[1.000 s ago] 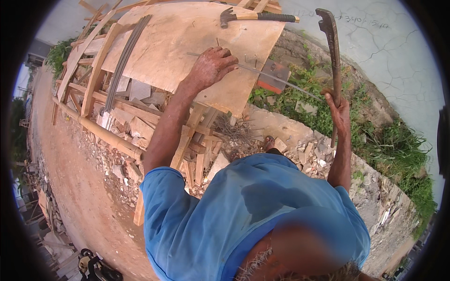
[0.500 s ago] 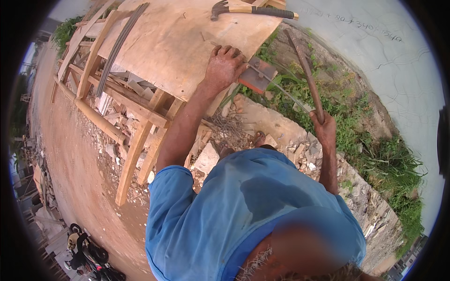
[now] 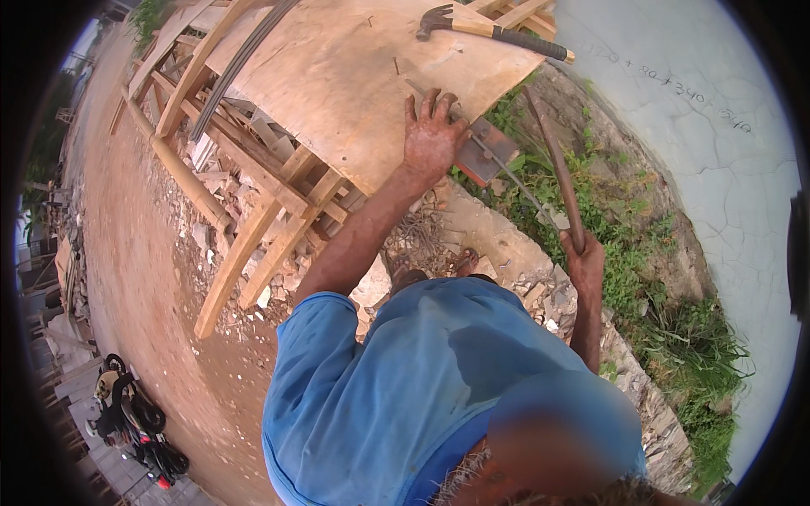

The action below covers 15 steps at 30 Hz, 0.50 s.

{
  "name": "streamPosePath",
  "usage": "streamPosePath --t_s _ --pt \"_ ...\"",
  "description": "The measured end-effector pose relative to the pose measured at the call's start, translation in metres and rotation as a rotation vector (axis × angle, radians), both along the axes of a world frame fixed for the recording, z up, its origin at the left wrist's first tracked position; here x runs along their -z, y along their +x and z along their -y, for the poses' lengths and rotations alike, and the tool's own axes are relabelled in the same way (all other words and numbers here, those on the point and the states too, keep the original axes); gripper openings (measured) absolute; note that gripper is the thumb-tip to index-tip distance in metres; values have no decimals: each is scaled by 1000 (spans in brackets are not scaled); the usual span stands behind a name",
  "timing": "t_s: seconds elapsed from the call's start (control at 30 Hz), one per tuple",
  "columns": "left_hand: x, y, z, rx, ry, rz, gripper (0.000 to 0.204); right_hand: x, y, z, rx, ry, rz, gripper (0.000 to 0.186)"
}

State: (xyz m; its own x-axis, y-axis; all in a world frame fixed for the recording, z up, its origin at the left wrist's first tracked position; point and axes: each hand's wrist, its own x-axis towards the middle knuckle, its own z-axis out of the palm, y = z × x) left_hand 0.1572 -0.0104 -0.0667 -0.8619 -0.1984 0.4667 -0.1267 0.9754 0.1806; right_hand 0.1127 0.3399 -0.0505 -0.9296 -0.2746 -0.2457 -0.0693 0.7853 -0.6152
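Observation:
My left hand (image 3: 432, 139) lies over a thin metal rod (image 3: 525, 192) at the near right edge of a plywood sheet (image 3: 337, 101), its fingers spread. The rod runs from under this hand across a small reddish-brown metal plate (image 3: 487, 152) and on toward my right hand (image 3: 584, 257). My right hand is closed around the lower end of a long rusty metal bar (image 3: 557, 160), which slants up and away. The rod's near end lies close beside that hand; whether the hand touches it I cannot tell. A claw hammer (image 3: 498, 32) rests on the far right of the sheet.
Two nails (image 3: 396, 65) stand up from the plywood. Dark rods (image 3: 240, 72) lie bundled along its left side. Timber legs (image 3: 245, 253) and rubble (image 3: 371, 282) are below. Weeds (image 3: 624, 236) grow beside a pale wall (image 3: 709, 143). Motorcycles (image 3: 139, 422) stand at lower left.
The plywood, hammer and left hand sit farther right in view. My left fingers have lifted and spread from a more curled pose. The right hand keeps its grip on the bar.

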Motion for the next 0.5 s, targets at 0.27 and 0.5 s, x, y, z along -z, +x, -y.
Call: streamPosePath --t_s 0.27,0.5 --pt "9 -3 2 -20 54 -37 19 12 -5 -1 5 -85 15 43" --pt "13 -4 7 -51 -23 -18 19 21 -5 3 -17 -112 38 40"
